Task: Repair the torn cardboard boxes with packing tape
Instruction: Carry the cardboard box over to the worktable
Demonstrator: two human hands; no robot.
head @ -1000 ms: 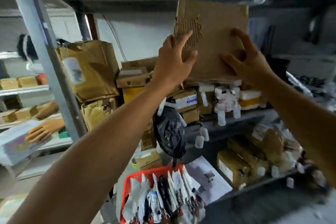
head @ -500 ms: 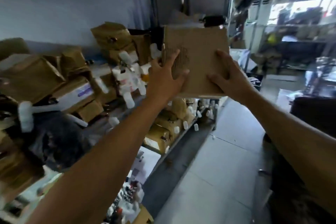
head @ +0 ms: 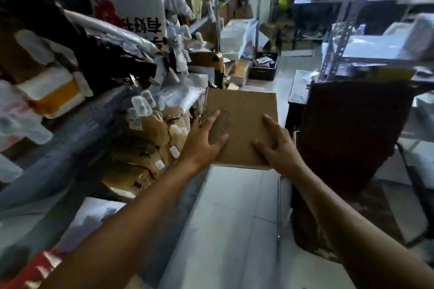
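Lowered from shelf height, the cardboard box (head: 244, 124) now sits over the floor (head: 234, 218), my left hand (head: 204, 141) and right hand (head: 277, 145) gripping its sides.

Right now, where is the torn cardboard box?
In the head view, the cardboard box is at centre, held between the left hand and right hand, with the cluttered shelf on its left.

A person's left hand (head: 204, 142) and right hand (head: 278, 145) hold a flat brown cardboard box (head: 244, 122) with a torn patch baring its corrugation. Cluttered metal shelving (head: 77, 124) stands to the left, a dark chair (head: 352, 129) to the right.
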